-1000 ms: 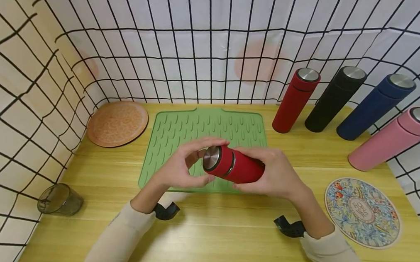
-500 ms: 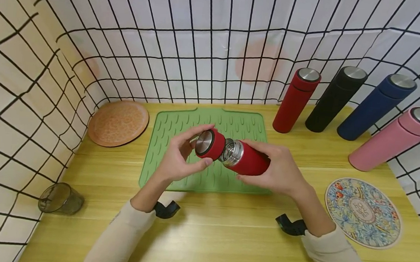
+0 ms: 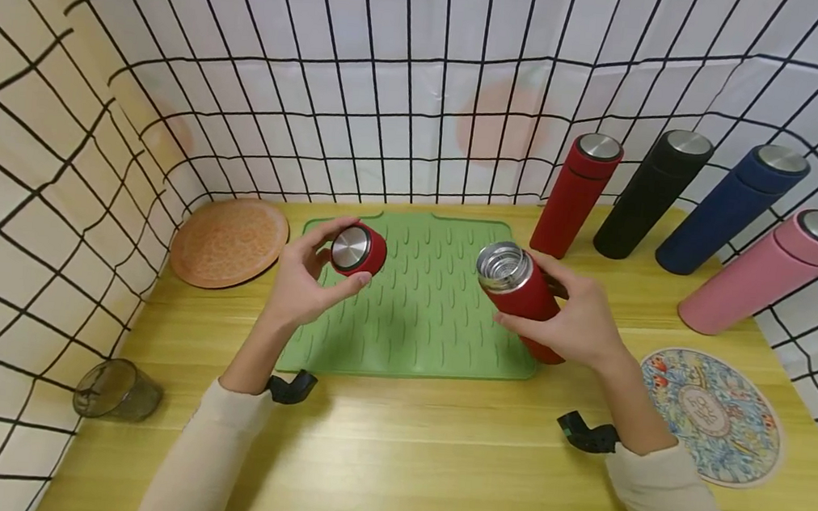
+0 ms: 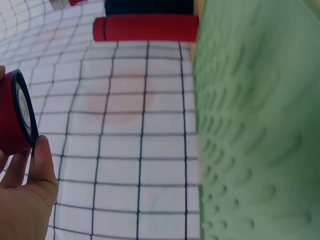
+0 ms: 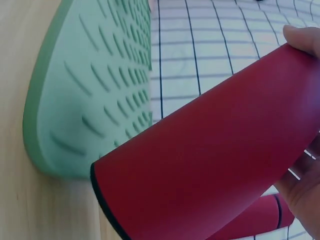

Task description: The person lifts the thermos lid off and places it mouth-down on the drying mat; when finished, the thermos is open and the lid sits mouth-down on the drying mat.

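While the L hand [image 3: 307, 283] pinches the red cap [image 3: 374, 250] above the green mat's [image 3: 411, 312] L part, the R hand [image 3: 582, 319] grips the uncapped red flask [image 3: 531, 299], tilted, mouth up, nr the mat's R edge. Flask's mouth shows shiny metal; can't tell what's deeper. Glass tumbler [image 3: 125, 393] stands on desk [image 3: 397, 474], far L, contents unclear. Capped bottles, back R: red one [image 3: 574, 201], black one [image 3: 651, 195], blue one [image 3: 730, 210], pink one [image 3: 765, 274].

Yellowish wooden table [image 3: 391, 465] — green mat [image 3: 420, 297], orange disc [image 3: 229, 242], floral disc [image 3: 712, 418] (at right), glass [image 3: 118, 390], four standing bottles [image 3: 653, 196].
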`<state>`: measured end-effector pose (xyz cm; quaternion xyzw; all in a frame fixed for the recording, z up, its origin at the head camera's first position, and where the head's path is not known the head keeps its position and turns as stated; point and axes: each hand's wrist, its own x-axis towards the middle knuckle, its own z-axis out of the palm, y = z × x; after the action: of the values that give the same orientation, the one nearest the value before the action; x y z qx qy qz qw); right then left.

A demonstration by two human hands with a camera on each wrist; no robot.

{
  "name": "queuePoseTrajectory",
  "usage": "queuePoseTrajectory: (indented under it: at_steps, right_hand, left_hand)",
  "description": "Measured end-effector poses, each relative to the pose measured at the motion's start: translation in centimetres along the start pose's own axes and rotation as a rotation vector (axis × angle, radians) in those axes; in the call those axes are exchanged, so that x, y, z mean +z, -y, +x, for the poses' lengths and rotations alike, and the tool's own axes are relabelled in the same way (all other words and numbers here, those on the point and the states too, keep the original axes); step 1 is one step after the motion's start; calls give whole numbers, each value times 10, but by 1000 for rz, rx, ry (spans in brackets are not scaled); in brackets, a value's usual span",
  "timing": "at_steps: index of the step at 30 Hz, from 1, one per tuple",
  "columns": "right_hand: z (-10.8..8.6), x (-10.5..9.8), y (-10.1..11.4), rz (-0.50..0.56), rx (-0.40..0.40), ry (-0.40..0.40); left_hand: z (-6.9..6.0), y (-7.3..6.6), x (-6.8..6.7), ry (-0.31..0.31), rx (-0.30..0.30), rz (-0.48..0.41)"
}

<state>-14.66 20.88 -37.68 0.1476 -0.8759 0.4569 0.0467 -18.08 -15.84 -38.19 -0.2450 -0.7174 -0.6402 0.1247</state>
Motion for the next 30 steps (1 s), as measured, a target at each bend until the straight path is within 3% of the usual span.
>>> queuePoseTrajectory:
  at_steps: [12, 15, 19, 21, 30]
  right_hand:
    - [2, -25, -32, 36, 100, -215]
    - [3, -28, -40, 72, 99, -261]
    - [5, -32, -47, 105, 91, -312]
    - [5, -33, -51, 112, 91, -333]
    - [8, -31, -65, 180, 88, -422]
  left_hand:
    - [15, 35, -31, -94, -240, 264]
    - [21, 37, -37, -100, -289, 318]
    - [27, 51, -46, -108, -320, 355]
    - [29, 66, -51, -114, -336, 365]
    - [42, 88, -58, -109, -436, 404]
